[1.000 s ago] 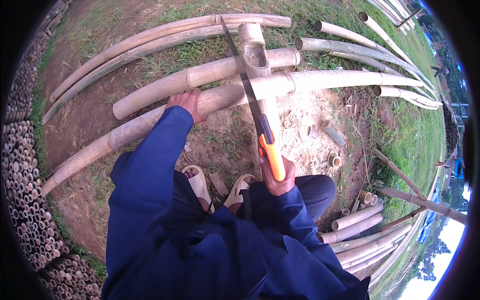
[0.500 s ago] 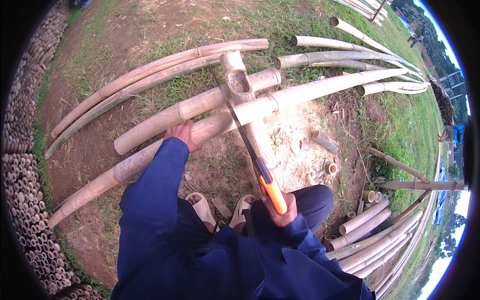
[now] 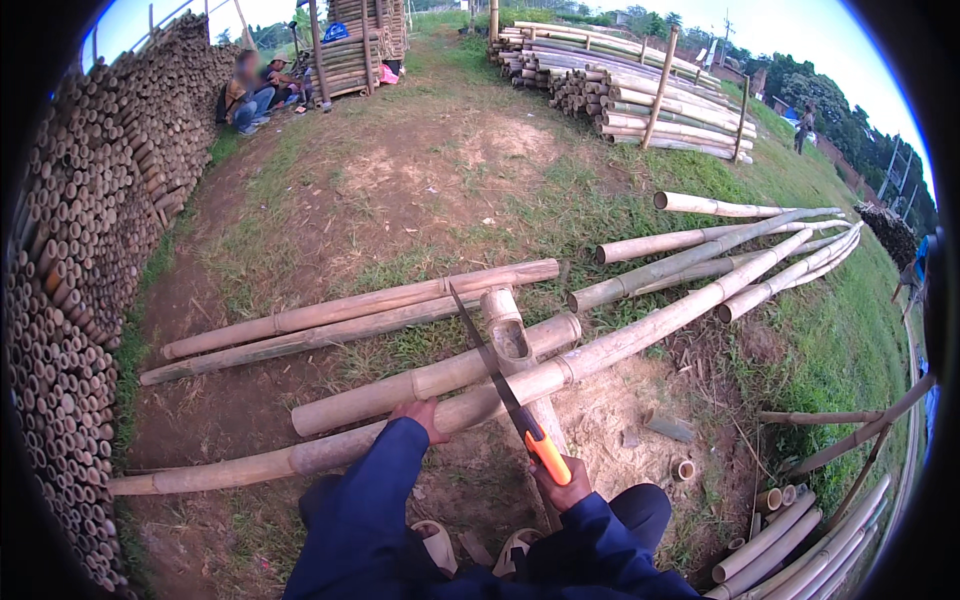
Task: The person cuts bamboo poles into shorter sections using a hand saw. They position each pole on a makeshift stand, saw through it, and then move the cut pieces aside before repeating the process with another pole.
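A long pale bamboo pole [image 3: 620, 345] lies slantwise in front of me, resting across a notched bamboo support [image 3: 512, 343]. My left hand [image 3: 422, 418] is closed over the pole, to the left of the support. In my right hand [image 3: 565, 487] is the orange handle of a handsaw [image 3: 488, 365]. Its dark blade lies across the pole close to the support, tip pointing away from me. How deep the teeth sit in the bamboo I cannot tell. Just beyond, a shorter thick bamboo piece [image 3: 400, 392] lies alongside the pole.
Two bamboo poles [image 3: 330, 318] lie farther off. More poles [image 3: 690, 240] fan out at right. Cut bamboo pieces [image 3: 765, 545] lie lower right, with a short offcut [image 3: 684, 469] on sawdust. Stacked bamboo [image 3: 75, 330] walls the left. People [image 3: 250, 95] sit far off.
My view has tilted up, bringing the far stacks and the seated people into sight. The saw's handle is now nearer the pole. My left hand keeps its hold on the pole.
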A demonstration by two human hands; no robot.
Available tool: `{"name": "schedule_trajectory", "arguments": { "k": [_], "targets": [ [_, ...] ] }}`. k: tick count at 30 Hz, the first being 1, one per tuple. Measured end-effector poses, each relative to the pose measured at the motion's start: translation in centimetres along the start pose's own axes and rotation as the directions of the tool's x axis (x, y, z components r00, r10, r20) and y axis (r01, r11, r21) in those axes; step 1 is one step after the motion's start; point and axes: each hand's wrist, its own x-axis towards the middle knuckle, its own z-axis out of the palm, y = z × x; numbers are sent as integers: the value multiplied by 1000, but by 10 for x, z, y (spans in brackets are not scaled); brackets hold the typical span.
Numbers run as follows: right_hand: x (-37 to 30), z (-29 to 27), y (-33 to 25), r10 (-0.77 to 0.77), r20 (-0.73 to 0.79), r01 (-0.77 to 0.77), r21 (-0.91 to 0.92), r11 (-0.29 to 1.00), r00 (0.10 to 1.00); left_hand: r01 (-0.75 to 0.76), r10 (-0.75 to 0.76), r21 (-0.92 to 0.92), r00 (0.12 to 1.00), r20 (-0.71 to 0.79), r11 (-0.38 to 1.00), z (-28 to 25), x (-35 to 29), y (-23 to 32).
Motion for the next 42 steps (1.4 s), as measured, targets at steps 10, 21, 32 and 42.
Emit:
{"name": "schedule_trajectory", "arguments": {
  "k": [10,21,32,42],
  "targets": [
    [-8,-1,-18,-174,-2,171,-183,968,985,-12,12,-16,999,-45,1000,3,-5,-4],
    [-14,7,-24,-210,18,209,-180,961,978,-2,3,10,998,-63,1000,-2,-5,2],
    [-14,10,-1,-207,-3,204,-145,968,978,-1,1,2,997,-78,1000,13,8,-2],
    [-12,12,6,-203,-13,199,-133,971,979,-30,31,9,991,-128,999,11,5,-3]
  ]
}}
